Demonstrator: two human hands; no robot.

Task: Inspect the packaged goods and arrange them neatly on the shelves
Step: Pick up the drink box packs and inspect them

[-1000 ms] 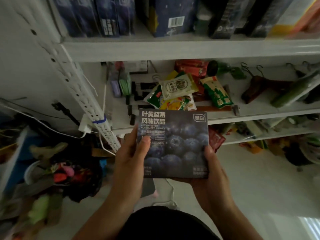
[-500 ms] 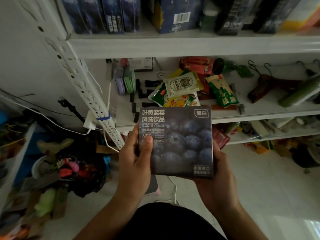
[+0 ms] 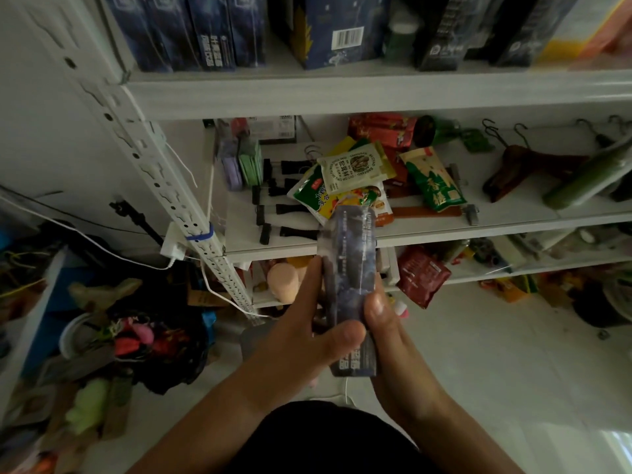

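Hands fill the foreground: the left hand (image 3: 297,323) and the right hand (image 3: 390,333) both grasp a dark blue rectangular cardboard drink box (image 3: 352,261), thumbs curled over its near end. The box is in mid-air in front of the shelving. 0.5 s ago its blueberry-printed front faced the camera. Now it is turned edge-on, so 1 narrow printed side shows. This reads as inspection under way, with the box not yet shelved.

Just beyond, a white metal middle shelf (image 3: 513,224) carries a loose heap of green and yellow foil snack pouches (image 3: 355,169) and dark brown wooden hangers (image 3: 513,165).

Higher and farther, a white top shelf (image 3: 342,94) holds a row of upright dark blue boxes (image 3: 205,29), probably this box's place.

At left, a colourful clutter of toys and bags (image 3: 136,336) lies on the pale floor (image 3: 513,354).
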